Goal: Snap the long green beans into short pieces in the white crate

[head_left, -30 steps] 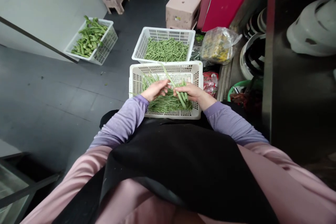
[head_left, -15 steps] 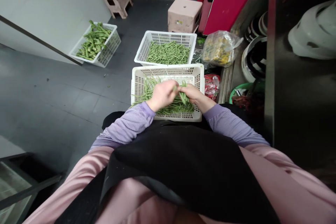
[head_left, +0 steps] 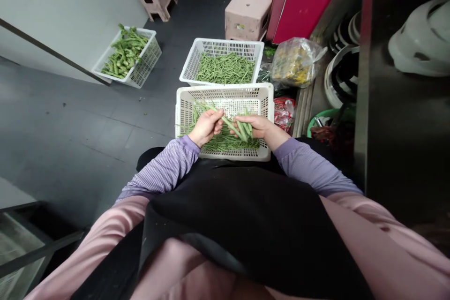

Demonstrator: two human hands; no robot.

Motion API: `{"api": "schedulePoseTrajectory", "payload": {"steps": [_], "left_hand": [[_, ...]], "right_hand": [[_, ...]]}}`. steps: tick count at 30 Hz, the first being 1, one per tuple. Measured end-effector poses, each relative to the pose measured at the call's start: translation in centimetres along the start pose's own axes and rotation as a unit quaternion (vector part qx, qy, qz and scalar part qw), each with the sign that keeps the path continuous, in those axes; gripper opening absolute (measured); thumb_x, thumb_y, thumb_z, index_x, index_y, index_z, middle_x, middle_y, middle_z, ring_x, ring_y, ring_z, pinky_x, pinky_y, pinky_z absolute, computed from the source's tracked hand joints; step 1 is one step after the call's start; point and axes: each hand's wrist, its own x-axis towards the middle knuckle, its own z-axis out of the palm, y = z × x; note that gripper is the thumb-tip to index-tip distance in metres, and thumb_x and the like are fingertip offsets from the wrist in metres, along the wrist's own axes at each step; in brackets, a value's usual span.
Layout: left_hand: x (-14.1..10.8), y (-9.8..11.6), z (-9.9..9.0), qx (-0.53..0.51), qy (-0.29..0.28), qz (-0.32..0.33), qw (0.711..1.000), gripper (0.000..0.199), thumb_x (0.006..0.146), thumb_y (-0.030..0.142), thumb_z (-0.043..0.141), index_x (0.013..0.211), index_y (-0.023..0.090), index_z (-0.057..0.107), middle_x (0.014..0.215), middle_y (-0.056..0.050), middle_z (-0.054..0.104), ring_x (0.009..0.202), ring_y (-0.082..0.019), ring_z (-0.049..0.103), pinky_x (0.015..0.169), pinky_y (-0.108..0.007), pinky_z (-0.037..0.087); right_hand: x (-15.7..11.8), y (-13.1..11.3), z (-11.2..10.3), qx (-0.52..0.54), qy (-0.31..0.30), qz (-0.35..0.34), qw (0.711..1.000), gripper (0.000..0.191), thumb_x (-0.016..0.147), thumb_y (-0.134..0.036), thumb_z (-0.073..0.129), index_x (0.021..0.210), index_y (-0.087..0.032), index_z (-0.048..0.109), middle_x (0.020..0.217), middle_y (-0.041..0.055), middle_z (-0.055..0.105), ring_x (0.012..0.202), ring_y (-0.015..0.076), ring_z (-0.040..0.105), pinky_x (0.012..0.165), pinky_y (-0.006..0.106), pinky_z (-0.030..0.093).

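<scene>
My left hand (head_left: 207, 127) is closed, pinching a long green bean (head_left: 228, 124) between thumb and fingers. That bean slants down to the right, its far end reaching my right hand (head_left: 259, 126). In my right hand, fingers are curled around a small bunch of short green bean pieces (head_left: 246, 128). Both hands hover over the near white plastic basket (head_left: 183, 103), right at my lap. Inside it, long untrimmed-looking beans (head_left: 225, 141) lie along the front and left, and part of the slotted bottom shows at the back.
Directly behind stands another white basket (head_left: 190, 62) of short green bean pieces (head_left: 227, 68). To the left, a third basket (head_left: 146, 58) holds thick green stems (head_left: 126, 56). Pink stools (head_left: 248, 11), a clear bag of yellowish contents (head_left: 294, 63) and a red-filled bag (head_left: 283, 112) are nearby.
My left hand has drawn away to the left from my right hand, and a long bean now spans between them. My right hand stays nearly in place with its bunch.
</scene>
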Motion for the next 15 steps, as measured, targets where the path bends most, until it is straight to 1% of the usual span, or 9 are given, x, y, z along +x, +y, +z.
{"api": "schedulePoseTrajectory", "payload": {"steps": [2,4,6,8,9,11,13,15], "left_hand": [[0.4,-0.5,0.1,-0.043,0.010,-0.023,0.999,0.041,0.079,0.042,0.074,0.067,0.018,0.043,0.048,0.008,0.042,0.036,-0.002,0.031,0.035,-0.018,0.020],[0.5,-1.1,0.6,-0.058,0.043,-0.025,0.997,0.038,0.077,0.037,0.076,0.070,0.018,0.044,0.046,0.010,0.042,0.034,-0.002,0.031,0.035,-0.017,0.018],[0.7,-1.3,0.9,-0.055,0.064,-0.021,0.996,0.031,0.077,0.033,0.077,0.078,0.018,0.049,0.046,0.011,0.041,0.033,-0.002,0.031,0.035,-0.017,0.018],[1.1,-1.1,0.6,-0.051,0.067,-0.009,0.996,0.027,0.079,0.032,0.075,0.083,0.018,0.051,0.046,0.011,0.041,0.033,-0.003,0.030,0.035,-0.017,0.018],[1.4,-0.9,0.3,-0.049,0.069,0.002,0.996,0.026,0.081,0.034,0.072,0.083,0.018,0.052,0.048,0.011,0.043,0.034,-0.003,0.031,0.035,-0.017,0.019],[1.8,-0.6,-0.4,-0.031,0.093,0.036,0.995,0.027,0.085,0.038,0.068,0.079,0.018,0.052,0.050,0.008,0.047,0.035,-0.003,0.033,0.036,-0.018,0.023],[1.7,-0.7,-0.8,0.021,0.134,0.078,0.988,0.030,0.085,0.040,0.067,0.074,0.018,0.050,0.051,0.007,0.050,0.037,-0.005,0.037,0.038,-0.020,0.027],[1.0,-1.2,-0.7,0.097,0.171,0.121,0.973,0.033,0.085,0.041,0.067,0.069,0.020,0.048,0.051,0.006,0.051,0.040,-0.007,0.041,0.041,-0.020,0.030]], "right_hand": [[0.2,0.8,0.6,0.004,-0.026,0.015,1.000,0.009,0.082,-0.025,0.069,0.083,-0.017,0.064,0.072,0.0053,0.071,0.068,0.0184,0.069,0.066,0.033,0.059],[0.4,1.3,1.0,0.005,-0.035,0.024,0.999,0.008,0.080,-0.021,0.071,0.082,-0.016,0.064,0.071,0.0041,0.071,0.063,0.0166,0.067,0.064,0.032,0.060],[0.4,1.5,1.3,0.004,-0.031,0.039,0.999,0.007,0.079,-0.017,0.070,0.081,-0.016,0.064,0.068,0.0026,0.069,0.058,0.0149,0.065,0.062,0.030,0.059],[0.3,1.6,1.6,-0.001,-0.019,0.048,0.999,0.004,0.079,-0.016,0.068,0.080,-0.015,0.064,0.063,0.0020,0.067,0.055,0.0139,0.063,0.059,0.028,0.059],[0.3,1.6,1.7,-0.003,-0.006,0.045,0.999,0.002,0.079,-0.016,0.066,0.080,-0.014,0.064,0.062,0.0021,0.066,0.053,0.0135,0.062,0.057,0.027,0.058],[0.5,1.5,1.7,0.001,0.030,0.021,0.999,0.002,0.080,-0.015,0.063,0.079,-0.014,0.064,0.062,0.0022,0.065,0.051,0.0127,0.060,0.054,0.026,0.057],[0.9,1.0,1.3,0.017,0.075,-0.023,0.997,0.003,0.080,-0.015,0.061,0.078,-0.014,0.063,0.061,0.0018,0.064,0.050,0.0124,0.058,0.054,0.026,0.056],[1.2,0.1,0.3,0.040,0.129,-0.082,0.987,0.004,0.081,-0.017,0.060,0.077,-0.016,0.061,0.058,0.0003,0.061,0.049,0.0124,0.058,0.055,0.027,0.056]]}}
